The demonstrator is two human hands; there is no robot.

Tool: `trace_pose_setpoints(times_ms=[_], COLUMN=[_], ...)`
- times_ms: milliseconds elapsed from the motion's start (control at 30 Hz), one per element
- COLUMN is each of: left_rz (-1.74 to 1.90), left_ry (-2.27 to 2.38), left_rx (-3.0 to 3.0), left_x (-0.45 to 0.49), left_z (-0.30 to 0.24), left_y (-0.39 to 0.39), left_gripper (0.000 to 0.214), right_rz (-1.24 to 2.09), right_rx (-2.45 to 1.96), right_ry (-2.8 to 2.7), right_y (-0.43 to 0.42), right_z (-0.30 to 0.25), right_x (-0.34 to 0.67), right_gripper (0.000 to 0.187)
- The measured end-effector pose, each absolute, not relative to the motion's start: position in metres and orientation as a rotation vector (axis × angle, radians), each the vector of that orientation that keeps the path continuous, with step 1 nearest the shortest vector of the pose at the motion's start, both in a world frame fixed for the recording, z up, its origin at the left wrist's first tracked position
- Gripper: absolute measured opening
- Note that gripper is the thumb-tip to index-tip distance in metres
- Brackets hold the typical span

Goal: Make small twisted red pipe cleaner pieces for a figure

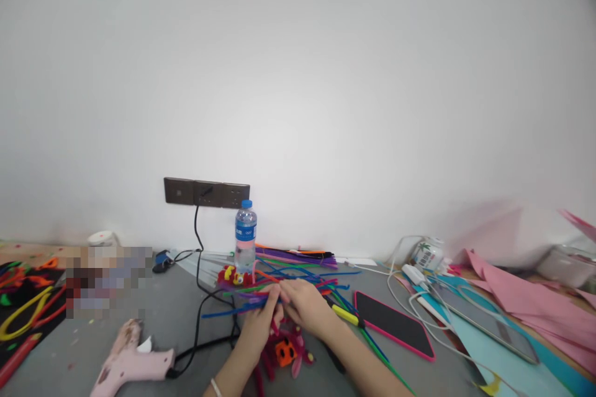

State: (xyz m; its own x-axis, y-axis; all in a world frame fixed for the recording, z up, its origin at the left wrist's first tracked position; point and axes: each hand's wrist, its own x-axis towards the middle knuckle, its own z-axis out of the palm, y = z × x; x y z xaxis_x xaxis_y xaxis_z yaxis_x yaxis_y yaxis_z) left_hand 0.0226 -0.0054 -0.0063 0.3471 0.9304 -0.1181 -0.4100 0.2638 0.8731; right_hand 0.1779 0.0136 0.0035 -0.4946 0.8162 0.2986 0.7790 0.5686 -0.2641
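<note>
My left hand [261,324] and my right hand [305,305] meet over the middle of the grey table, fingers closed and touching. Between them shows part of a dark pink pipe cleaner [278,317], gripped by both; its ends are hidden by my fingers. Just below lies a dark pink pipe-cleaner figure with an orange face piece [285,353] bearing black spots, partly covered by my wrists. Behind my hands spreads a loose pile of blue, green, red and purple pipe cleaners [279,273]. A red and yellow pipe-cleaner figure [236,276] with a googly eye sits behind my left hand.
A water bottle [245,239] stands behind the pile. At left lies a pink glue gun [135,365] with a black cord. To the right are a yellow-handled tool [345,314], a pink-edged phone [393,324], white cables, a can [427,254] and pink paper [521,298].
</note>
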Motion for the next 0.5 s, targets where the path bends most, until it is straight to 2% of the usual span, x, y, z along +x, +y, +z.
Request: trace_pose_setpoints(times_ms=[167, 267, 333, 400, 500], left_rz=[1.269, 1.378, 1.447, 1.471, 1.388], left_ry=[0.693, 0.568, 0.489, 0.493, 0.638], left_rx=[0.713, 0.615, 0.594, 0.604, 0.670], left_x=[-0.005, -0.050, -0.095, -0.152, -0.253], left_z=[0.036, 0.084, 0.112, 0.126, 0.113], left_y=[-0.009, -0.014, -0.010, -0.001, 0.005], left_gripper=[0.048, 0.044, 0.036, 0.039, 0.039], right_rz=[0.071, 0.059, 0.043, 0.047, 0.077], right_rx=[-1.522, -1.618, -1.661, -1.672, -1.650], right_ry=[-2.156, -1.998, -1.896, -1.829, -1.767], right_y=[0.028, 0.036, 0.039, 0.039, 0.036], right_z=[-0.006, -0.009, -0.012, -0.014, -0.015], right_x=[0.234, 0.275, 0.294, 0.308, 0.319], right_gripper=[0.013, 0.029, 0.036, 0.039, 0.040])
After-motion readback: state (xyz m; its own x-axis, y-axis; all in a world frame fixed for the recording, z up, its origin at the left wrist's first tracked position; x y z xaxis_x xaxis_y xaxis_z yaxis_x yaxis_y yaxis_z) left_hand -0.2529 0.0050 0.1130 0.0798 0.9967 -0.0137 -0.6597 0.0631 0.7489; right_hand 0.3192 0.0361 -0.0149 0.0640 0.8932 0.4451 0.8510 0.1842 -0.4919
